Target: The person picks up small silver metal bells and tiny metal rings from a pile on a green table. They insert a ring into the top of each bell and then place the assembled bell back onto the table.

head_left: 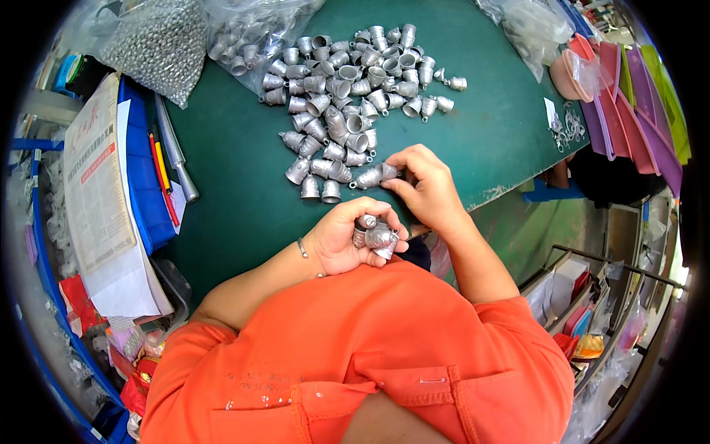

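Note:
Several small silver metal bells [381, 235], each with a ring on top, rest in my left hand [342, 235], its fingers curled round them close to my body. My right hand [425, 185] pinches another silver bell [376, 176] between thumb and fingers at the near right edge of a heap. That heap of bells [347, 89] spreads over the green table [237, 185], some upright, some on their sides, several with open mouths showing. My right palm is turned away, so part of its grip is hidden.
A clear bag of small silver beads [166, 52] and a bag of bells [255, 37] stand at the far left. Pens [163, 177], a metal rod [177, 148] and a newspaper [96, 185] lie left. Small metal rings [568, 127] and colourful plastic bins [629, 111] are right.

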